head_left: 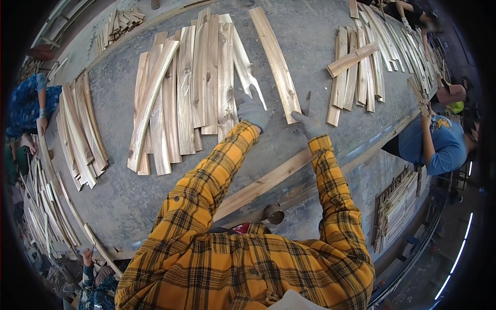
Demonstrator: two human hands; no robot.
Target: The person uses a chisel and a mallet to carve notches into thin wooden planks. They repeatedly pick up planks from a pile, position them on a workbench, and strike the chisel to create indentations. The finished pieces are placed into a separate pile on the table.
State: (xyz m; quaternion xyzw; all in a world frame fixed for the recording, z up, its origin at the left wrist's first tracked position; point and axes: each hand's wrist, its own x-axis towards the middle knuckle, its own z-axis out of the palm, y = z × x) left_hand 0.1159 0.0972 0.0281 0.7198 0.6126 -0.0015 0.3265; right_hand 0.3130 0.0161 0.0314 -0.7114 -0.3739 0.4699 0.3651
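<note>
Both my hands wear grey gloves. My left hand [250,112] is at the lower end of a split pale plank [236,49], beside a row of overlapping wooden planks [186,88]; whether its fingers grip the wood is unclear. My right hand [306,123] grips the near end of a long single plank [272,62], which lies angled away from me on the grey worktable [103,64]. A narrow dark object sticks up by my right fingers, too small to make out. Another board [263,183] lies diagonally beneath my forearms, along the near edge.
More plank piles lie left [77,129], right [356,70] and far back [116,28]. Co-workers stand at both sides: a blue-shirted person [434,144] holding wood, another in blue [31,103], a hand [88,257] at lower left. A stack [392,206] sits lower right.
</note>
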